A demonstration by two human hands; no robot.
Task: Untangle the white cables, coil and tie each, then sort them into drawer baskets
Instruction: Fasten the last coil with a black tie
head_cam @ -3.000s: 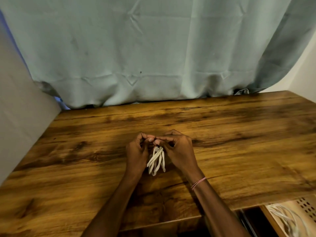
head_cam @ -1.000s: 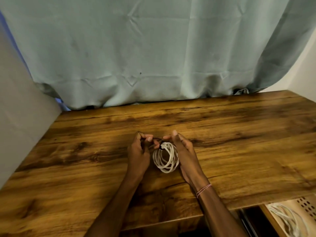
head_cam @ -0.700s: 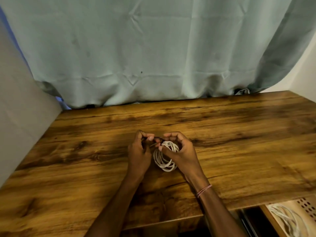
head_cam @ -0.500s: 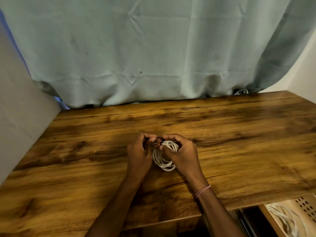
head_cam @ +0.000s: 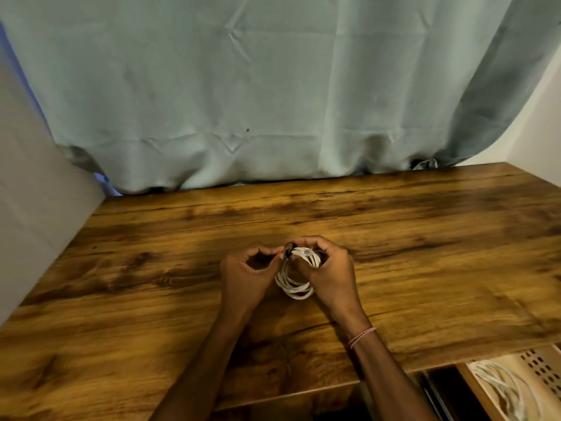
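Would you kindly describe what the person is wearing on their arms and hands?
No sleeves or gloves show: the left hand and its forearm are bare. The right hand is bare too, apart from a thin red-and-white thread bracelet around its wrist.

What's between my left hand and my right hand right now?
In the head view, the coiled white cable with a black tie lies between the left hand and right hand.

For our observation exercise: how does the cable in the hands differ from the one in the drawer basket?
The held cable is tightly coiled; the basket cable lies in loose loops. The held cable carries a black tie; the basket cable shows none. Both are white.
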